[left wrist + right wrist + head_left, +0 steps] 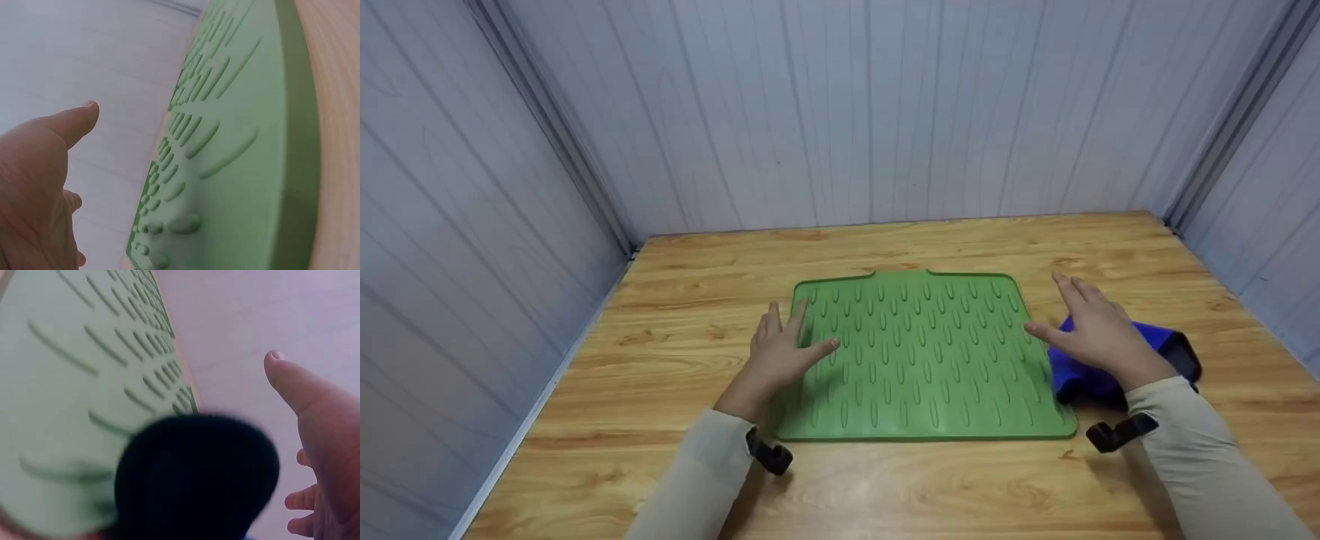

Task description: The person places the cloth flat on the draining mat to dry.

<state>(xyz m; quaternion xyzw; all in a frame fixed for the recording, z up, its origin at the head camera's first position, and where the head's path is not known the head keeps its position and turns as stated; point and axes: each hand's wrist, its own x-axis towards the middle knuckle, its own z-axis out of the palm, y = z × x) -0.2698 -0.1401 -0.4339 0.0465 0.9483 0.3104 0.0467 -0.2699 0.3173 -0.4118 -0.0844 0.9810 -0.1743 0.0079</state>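
Note:
A green ridged mat (913, 352) lies flat on the wooden table, its notched edge toward the back wall. My left hand (781, 358) hovers over the mat's left edge, fingers spread and nothing held. The left wrist view shows that thumb apart from the mat's ridged surface (242, 169). To the right, my right hand (1099, 334) is held above a blue and black fabric item (1076, 379), partly hiding it; its kind is unclear. That item lies against the mat's right edge. In the right wrist view, a blurred dark rounded shape (197, 478) covers part of the mat.
The wood-grain table (922, 487) extends around the mat on every side. Pale panelled walls (825, 112) enclose it at the back, left and right. Black wrist mounts (1121, 433) are strapped on both sleeves.

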